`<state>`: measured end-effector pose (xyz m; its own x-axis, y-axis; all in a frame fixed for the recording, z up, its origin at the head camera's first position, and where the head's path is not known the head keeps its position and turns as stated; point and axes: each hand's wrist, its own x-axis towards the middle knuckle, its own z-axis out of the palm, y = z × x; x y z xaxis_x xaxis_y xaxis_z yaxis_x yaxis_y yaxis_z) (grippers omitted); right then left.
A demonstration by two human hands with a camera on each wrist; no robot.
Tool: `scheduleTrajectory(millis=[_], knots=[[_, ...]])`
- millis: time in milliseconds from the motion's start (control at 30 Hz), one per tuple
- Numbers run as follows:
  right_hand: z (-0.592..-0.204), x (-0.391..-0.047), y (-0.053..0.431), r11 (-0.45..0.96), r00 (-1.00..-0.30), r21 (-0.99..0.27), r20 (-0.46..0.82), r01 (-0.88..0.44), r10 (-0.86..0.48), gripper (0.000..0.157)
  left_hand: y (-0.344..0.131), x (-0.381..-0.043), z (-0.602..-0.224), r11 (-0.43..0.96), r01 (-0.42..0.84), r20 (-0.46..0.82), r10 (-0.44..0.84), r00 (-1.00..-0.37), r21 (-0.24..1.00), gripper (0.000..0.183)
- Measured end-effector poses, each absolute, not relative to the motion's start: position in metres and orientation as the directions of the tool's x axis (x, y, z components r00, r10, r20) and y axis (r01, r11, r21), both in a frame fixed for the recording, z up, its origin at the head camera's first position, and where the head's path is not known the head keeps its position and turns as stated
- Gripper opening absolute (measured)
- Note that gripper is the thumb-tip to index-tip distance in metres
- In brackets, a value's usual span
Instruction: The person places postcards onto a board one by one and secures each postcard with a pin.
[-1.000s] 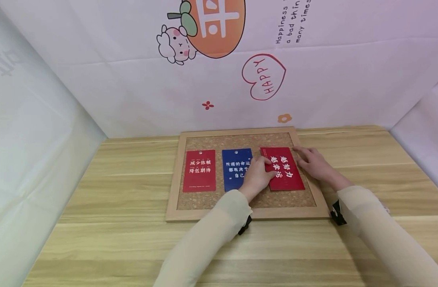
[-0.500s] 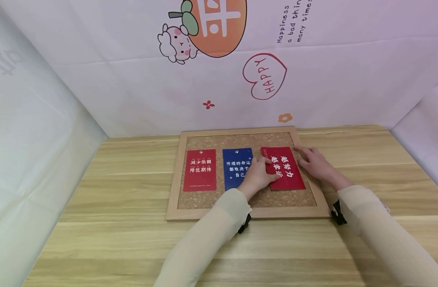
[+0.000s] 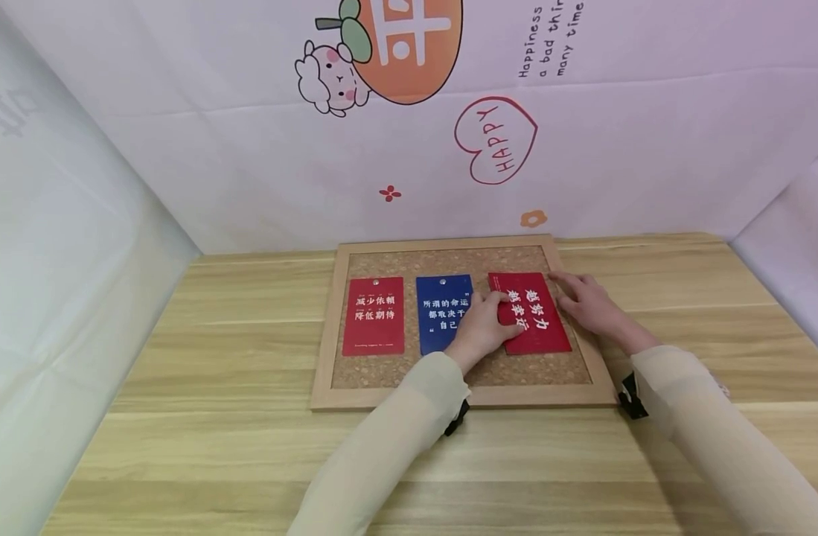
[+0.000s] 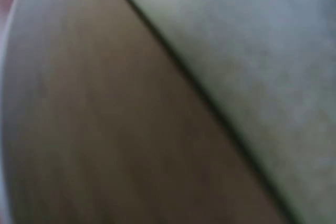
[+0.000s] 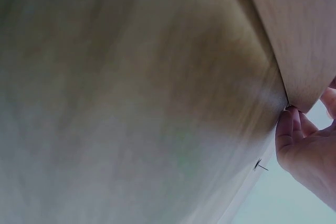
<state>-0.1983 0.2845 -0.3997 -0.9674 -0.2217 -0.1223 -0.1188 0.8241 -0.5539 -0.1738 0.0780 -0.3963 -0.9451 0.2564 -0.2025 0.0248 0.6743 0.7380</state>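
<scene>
A red card (image 3: pixel 536 331) with white writing lies turned sideways and slightly tilted at the right of a framed corkboard (image 3: pixel 449 398). My left hand (image 3: pixel 478 327) reaches across the blue card (image 3: pixel 442 316), its thumb and index finger resting apart on the red card's left part. Beside that card's right edge, my right hand (image 3: pixel 589 305) stretches its fingers toward the upper right corner. In the right wrist view, the fingertips of that hand (image 5: pixel 310 140) meet a wooden edge. The left wrist view is blurred and shows no clear hand.
Another red card (image 3: pixel 374 316), upright, is fixed at the board's left with a round pin at its top. A similar pin holds the blue card. The board lies on a wood-grain table (image 3: pixel 214 372), with a printed white cloth (image 3: pixel 261 179) behind it.
My left thumb has shifted slightly right over the red card. The right hand and the cards look nearly unmoved; the whole head view has drifted a little.
</scene>
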Motion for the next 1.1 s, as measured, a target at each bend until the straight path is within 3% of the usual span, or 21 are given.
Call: scheduleTrajectory(millis=[367,1100], knots=[[-0.4025,-0.1996,0.2861,0.825,-0.968,-0.551,-0.115,-0.125,-0.223,0.048,0.0755,-0.1763,-0.3980,0.656,0.043,-0.214,0.307,-0.927,0.754,0.062],[-0.4016,-0.1992,0.2853,0.824,-0.969,-0.554,-0.119,-0.116,-0.216,0.048,0.0734,-0.1742,-0.3960,0.660,0.101,-0.170,0.334,-0.927,0.744,0.058]])
